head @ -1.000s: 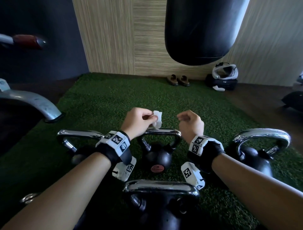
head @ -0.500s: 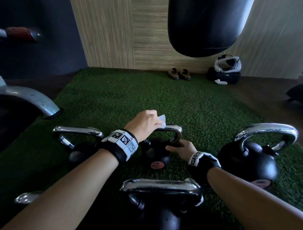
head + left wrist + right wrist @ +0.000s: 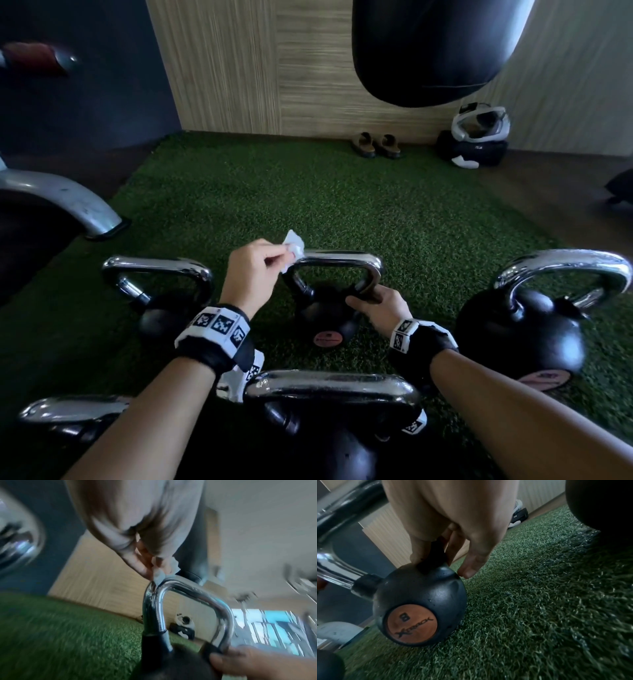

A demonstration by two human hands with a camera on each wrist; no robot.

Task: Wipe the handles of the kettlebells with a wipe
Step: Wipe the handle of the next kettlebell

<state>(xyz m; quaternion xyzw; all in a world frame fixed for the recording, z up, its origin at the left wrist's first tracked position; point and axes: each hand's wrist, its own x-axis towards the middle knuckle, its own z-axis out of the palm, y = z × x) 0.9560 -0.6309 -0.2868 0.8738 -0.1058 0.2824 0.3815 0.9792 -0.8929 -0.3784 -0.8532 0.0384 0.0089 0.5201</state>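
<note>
Left grip [image 3: 255, 265] pinches the wipe [image 3: 294, 247] between thumb and fingertips and sets it on the left corner of the handle [image 3: 337, 261] of the middle kettlebell [image 3: 327, 318], in the centre of the head view. The left wrist view shows the wipe [image 3: 160, 576] touching the bend where the top bar turns down into the left leg. Right grip [image 3: 376, 305] is curled round the base of the handle's right leg, just above the ball, bracing the weight; the right wrist view shows its fingers [image 3: 421, 553] round the dark stub.

Everything turns on the bar's long axis: it runs left to right across the frame, from the wipe toward the right grip. I judge the stroke should travel rightward along the bar, then down the right leg, where the bracing fingers cover part of the metal and would need to shift.

Other kettlebells crowd in: one at the left [image 3: 161, 294], a bigger one at the right [image 3: 524, 339], one at the bottom centre [image 3: 334, 411] between the forearms, and a handle [image 3: 73, 409] at the lower left. All stand on the green turf [image 3: 342, 205]. None touches the middle one. Shoes [image 3: 375, 145] and a punching bag [image 3: 428, 51] sit well apart, at the top of the frame.
</note>
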